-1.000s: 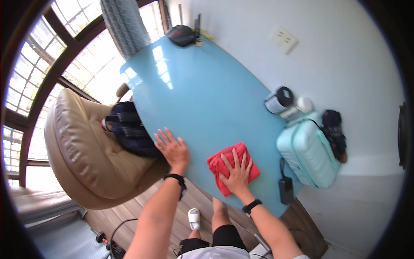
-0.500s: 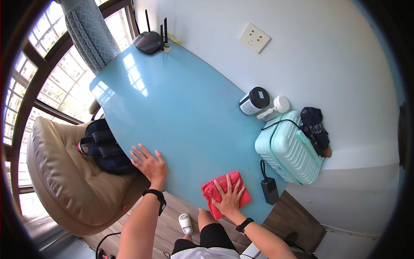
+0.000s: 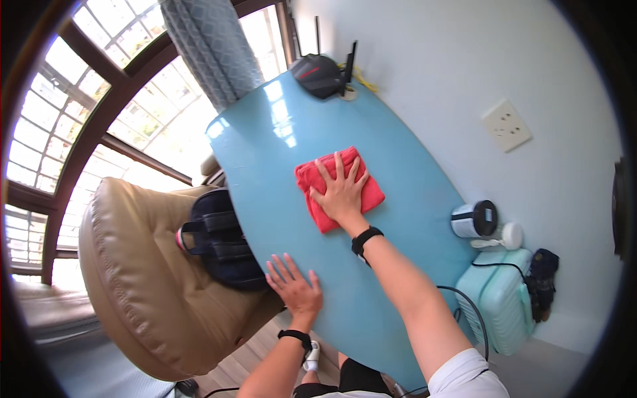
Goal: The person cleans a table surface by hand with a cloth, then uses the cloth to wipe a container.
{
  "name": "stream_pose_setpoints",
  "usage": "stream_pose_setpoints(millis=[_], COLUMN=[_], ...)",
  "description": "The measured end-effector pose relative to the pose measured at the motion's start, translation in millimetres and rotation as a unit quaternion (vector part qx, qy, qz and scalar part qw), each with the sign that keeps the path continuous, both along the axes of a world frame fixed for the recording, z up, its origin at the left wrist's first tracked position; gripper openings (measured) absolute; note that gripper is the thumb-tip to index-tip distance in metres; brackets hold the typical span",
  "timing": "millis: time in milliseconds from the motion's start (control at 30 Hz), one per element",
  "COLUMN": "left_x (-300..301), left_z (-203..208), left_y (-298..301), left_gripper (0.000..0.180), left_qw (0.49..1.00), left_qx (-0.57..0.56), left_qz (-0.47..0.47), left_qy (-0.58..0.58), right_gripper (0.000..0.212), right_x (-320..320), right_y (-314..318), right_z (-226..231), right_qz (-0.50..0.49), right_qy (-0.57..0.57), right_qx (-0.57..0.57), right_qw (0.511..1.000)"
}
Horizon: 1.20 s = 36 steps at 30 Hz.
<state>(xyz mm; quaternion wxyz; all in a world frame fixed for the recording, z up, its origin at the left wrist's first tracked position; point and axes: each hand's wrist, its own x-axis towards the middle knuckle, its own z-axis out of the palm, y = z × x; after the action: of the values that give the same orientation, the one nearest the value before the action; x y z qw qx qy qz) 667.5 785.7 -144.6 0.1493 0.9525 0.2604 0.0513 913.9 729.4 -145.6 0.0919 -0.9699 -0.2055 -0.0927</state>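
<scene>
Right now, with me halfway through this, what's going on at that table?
A person's bare right grip is spread over a folded red cloth lying on the light-blue table. The left grip holds nothing; it is spread at the table's left edge, beside a dark backpack on the tan chair. A black router is at the far end, and a mint case is at the right.

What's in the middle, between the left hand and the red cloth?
Just bare blue tabletop. The head view shows it stretching from the fingertips of the left hand up to the red cloth.
</scene>
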Motion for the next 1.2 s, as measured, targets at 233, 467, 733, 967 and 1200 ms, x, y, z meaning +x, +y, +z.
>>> stream_pose_setpoints(millis=[233,467,733,967,1200], left_x=[0,4,3,2,0], left_z=[-1,-7,-15,-2,1], left_y=[0,1,2,6,2], left_gripper=[0.077,0.074,0.072,0.076,0.079], left_qw=[1.0,0.999,0.997,0.998,1.0], left_qx=[0.021,0.027,0.048,0.049,0.016], left_qz=[0.008,0.019,0.025,0.034,0.011], left_qy=[-0.016,-0.042,-0.048,-0.025,-0.009], right_gripper=[0.071,0.08,0.079,0.074,0.074], right_x=[-29,-206,-346,-168,-11], right_y=[-15,-137,-218,-161,6], right_z=[-1,24,14,-9,6], right_qz=[0.036,0.004,-0.209,-0.283,-0.147], right_qy=[-0.007,0.051,0.109,0.028,0.034], right_qx=[0.023,0.023,-0.066,-0.039,-0.019], right_qw=[0.999,0.998,0.97,0.958,0.988])
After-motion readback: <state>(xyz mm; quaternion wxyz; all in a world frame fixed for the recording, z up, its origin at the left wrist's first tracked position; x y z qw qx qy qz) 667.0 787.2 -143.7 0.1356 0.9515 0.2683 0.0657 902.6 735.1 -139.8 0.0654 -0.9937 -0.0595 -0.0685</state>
